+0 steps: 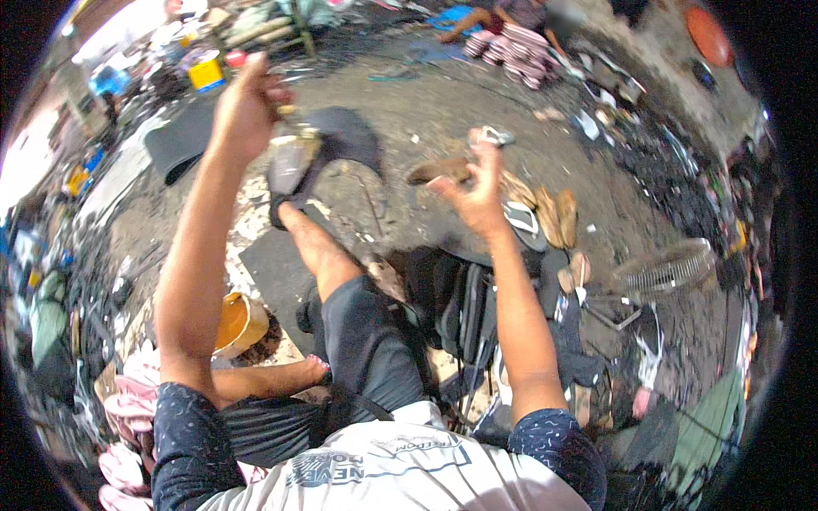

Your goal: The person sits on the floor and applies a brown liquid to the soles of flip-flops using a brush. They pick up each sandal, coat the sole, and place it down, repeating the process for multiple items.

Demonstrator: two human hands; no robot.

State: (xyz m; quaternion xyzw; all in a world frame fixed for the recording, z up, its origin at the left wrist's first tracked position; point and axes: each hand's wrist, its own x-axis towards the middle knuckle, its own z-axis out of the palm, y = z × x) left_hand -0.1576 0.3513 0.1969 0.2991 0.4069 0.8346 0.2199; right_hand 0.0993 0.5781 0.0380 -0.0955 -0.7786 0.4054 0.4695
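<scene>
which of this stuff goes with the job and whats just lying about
Likely with the job, judging by nearness:
brown piece, by the right hand
dark curved piece, between the hands
Blur hides what the left hand grips.

Probably just lying about:
fan
green sheet
yellow box

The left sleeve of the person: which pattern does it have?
The left sleeve is dark navy with small pale squiggles, seen in the head view.
</scene>
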